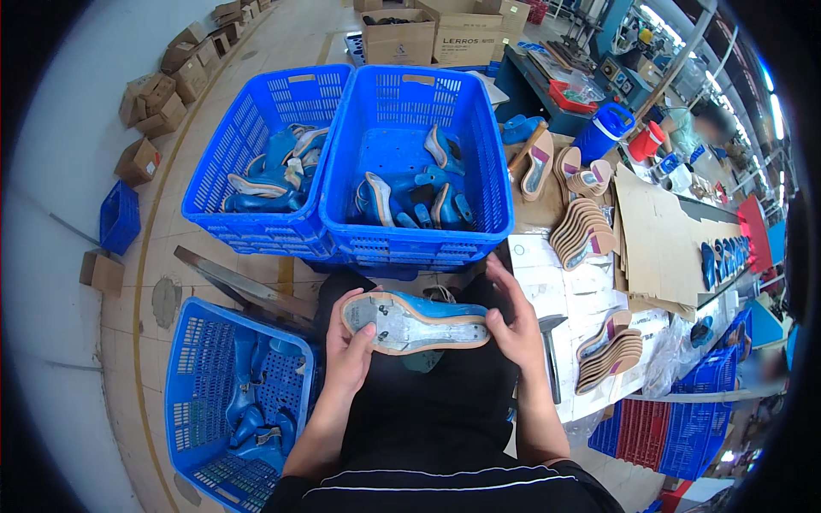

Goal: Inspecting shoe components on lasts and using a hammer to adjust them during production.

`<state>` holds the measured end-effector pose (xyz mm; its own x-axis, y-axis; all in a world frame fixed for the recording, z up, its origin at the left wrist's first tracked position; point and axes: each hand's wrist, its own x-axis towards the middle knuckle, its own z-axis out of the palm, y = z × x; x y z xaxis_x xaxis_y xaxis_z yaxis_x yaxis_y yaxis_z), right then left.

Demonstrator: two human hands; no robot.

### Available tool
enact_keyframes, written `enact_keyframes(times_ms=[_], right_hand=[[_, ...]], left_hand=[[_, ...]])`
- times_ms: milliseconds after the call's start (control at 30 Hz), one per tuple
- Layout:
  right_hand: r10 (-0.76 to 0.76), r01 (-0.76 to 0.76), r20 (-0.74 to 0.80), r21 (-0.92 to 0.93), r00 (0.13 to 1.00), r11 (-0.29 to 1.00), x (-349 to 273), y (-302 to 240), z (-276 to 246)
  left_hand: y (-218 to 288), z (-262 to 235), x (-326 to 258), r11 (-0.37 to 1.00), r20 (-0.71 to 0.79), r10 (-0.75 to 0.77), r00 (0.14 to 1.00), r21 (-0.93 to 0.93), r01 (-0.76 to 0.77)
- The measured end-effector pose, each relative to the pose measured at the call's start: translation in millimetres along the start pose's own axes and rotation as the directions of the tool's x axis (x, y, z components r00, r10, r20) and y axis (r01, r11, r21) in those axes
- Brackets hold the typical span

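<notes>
Straight ahead, two blue slotted plastic crates (pixel 419 243) stand side by side, likely for short reach. Right: brown-and-white-topped bench (pixel 530 219), curved tan insole boards (pixel 590 231) nested in stacks, probably to save space. Centre: blue plastic shoe last (pixel 445 309), sole up, presumably to expose its grey-faced insole (pixel 428 333). Left hand (pixel 349 344) clamps the wide end, thumb on sole; right hand (pixel 519 332) spread, thumb at narrow end, can't tell if it bears weight.

At your right, the work table (pixel 532 218) carries white sheets (pixel 590 295), with stacked soles (pixel 609 363) lying on them, and large cardboard (pixel 663 239) beside. At your left, the tiled floor (pixel 274 38) carries a small blue crate (pixel 120 215) and several brown cartons (pixel 138 162) along the wall (pixel 68 171).
</notes>
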<state>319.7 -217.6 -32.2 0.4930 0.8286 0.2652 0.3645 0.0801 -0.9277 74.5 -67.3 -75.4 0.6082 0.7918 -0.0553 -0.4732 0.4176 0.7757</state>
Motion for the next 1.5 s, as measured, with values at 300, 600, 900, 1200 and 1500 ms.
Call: enact_keyframes(times_ms=[300, 600, 900, 1200, 1500], right_hand=[[0.129, 0.004, 0.272, -0.442, 0.954, 0.897, -17.1, -33.5, -12.4], [0.000, 0.154, 0.309, -0.475, 0.951, 0.866, -4.7, -25.9, -16.9], [0.208, -0.304, 0.263, 0.412, 0.942, 0.859, -25.7, 58.7, -22.9], [0.222, -0.312, 0.222, 0.607, 0.950, 0.731, -36.8, 77.3, -7.1], [0.197, -0.306, 0.239, 0.636, 0.951, 0.708, -35.5, 94.6, -6.5]], left_hand=[[0.6, 1.9, 5.4, 0.999, 0.007, 0.035, 0.999, 0.020, -0.035], [4.7, -8.5, 9.6, 0.991, 0.048, 0.052, 0.997, 0.125, -0.058], [93.2, 27.6, 28.5, 0.092, 0.565, -0.092, 0.820, 0.825, -0.558], [108.9, 37.6, 42.8, -0.058, 0.619, -0.283, 0.733, 0.752, -0.657], [107.0, 41.4, 44.6, -0.077, 0.606, -0.294, 0.739, 0.756, -0.650]])
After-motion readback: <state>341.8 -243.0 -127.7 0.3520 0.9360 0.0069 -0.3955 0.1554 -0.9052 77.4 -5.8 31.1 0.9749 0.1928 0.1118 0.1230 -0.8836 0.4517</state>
